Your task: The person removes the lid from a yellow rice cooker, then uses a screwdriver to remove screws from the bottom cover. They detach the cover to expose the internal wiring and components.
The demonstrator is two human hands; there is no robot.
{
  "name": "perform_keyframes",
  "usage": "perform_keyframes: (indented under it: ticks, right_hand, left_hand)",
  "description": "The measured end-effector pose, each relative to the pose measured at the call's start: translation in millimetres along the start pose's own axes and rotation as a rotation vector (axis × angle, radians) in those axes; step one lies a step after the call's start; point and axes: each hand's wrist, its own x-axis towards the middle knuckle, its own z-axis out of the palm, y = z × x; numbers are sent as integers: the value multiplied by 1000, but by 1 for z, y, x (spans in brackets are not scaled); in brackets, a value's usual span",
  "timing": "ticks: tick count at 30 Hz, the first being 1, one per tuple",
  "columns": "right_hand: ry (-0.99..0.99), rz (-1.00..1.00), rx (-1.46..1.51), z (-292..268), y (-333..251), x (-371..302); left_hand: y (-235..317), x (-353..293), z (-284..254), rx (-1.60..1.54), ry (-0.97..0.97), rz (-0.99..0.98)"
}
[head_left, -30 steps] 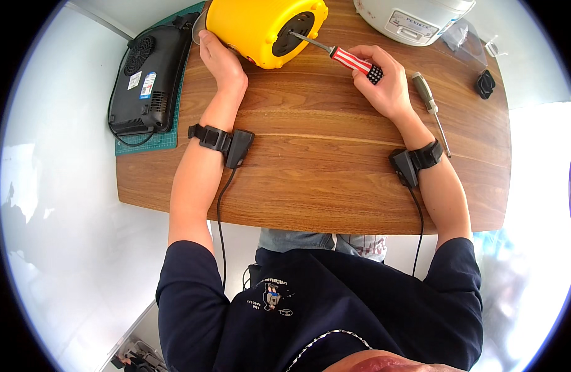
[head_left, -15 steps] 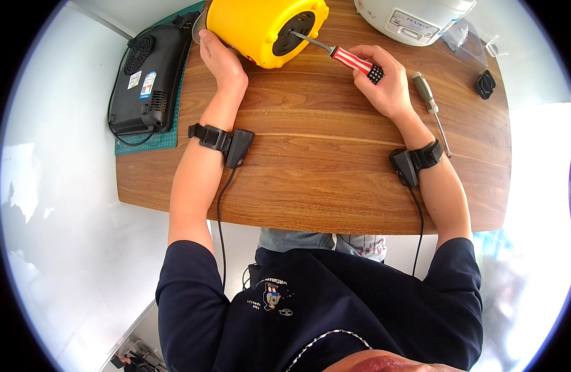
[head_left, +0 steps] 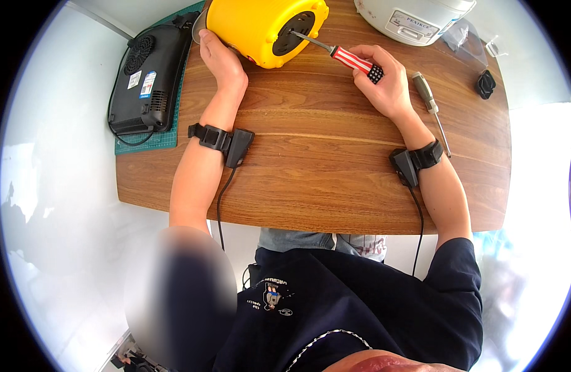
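Note:
A yellow, rounded appliance (head_left: 242,31) lies on its side at the far edge of the view, its top cut off by the frame. Its round black vented base (head_left: 294,33) faces right. My left hand (head_left: 223,62) grips the appliance's left end, by a clear rim (head_left: 198,27); some fingertips are hidden there. In my right hand (head_left: 388,80) is a screwdriver (head_left: 353,60) with a red-and-white striped handle and black dotted end, my fingers closed round it. The shaft points left, and its tip meets the middle of the black base.
A second screwdriver (head_left: 425,93) with a grey-green handle lies right of my right hand. Behind stands a white appliance (head_left: 415,22), beside a clear plastic piece (head_left: 465,43) and a small black part (head_left: 484,84). At left, a black vented device (head_left: 142,80) rests on a green mat (head_left: 164,137).

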Motion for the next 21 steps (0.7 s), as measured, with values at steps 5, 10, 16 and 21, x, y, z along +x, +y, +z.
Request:
perform_keyframes:
  ticks: [5,10,16,21]
  right_hand:
    - [7,-16,1,0,0,0]
    - [54,-48,38,1,0,-1]
    - [58,-103,-49,-2,-6,-1]
    - [137,-214,-66,0,-3,0]
  left_hand:
    - [2,-1,1,-2,-2,-1]
    - [-1,0,1,-19,-4,-11]
    - [-4,4,-3,-56,-11,-11]
    - [3,0,5,-120,48,-29]
